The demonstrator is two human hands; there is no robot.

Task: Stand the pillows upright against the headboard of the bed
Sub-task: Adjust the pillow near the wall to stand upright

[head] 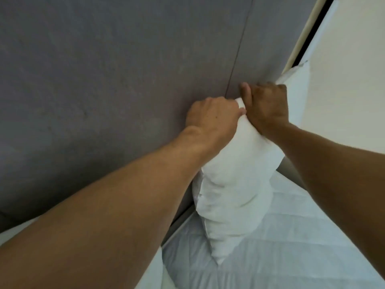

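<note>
A white pillow (pixel 233 184) stands on end against the grey padded headboard (pixel 104 90), its lower corner resting on the quilted white mattress (pixel 291 247). My left hand (pixel 210 115) grips the pillow's top edge from the left, fingers curled over it. Right beside it, my right hand (pixel 266 105) clamps the same top edge, thumb pressed to the headboard. Another white pillow (pixel 295 92) stands upright behind my right hand, partly hidden by it.
A cream wall (pixel 350 69) with a dark vertical gap borders the headboard on the right. White bedding (pixel 154 274) bunches at the lower left, beneath my left forearm. A vertical seam (pixel 239 49) divides the headboard panels.
</note>
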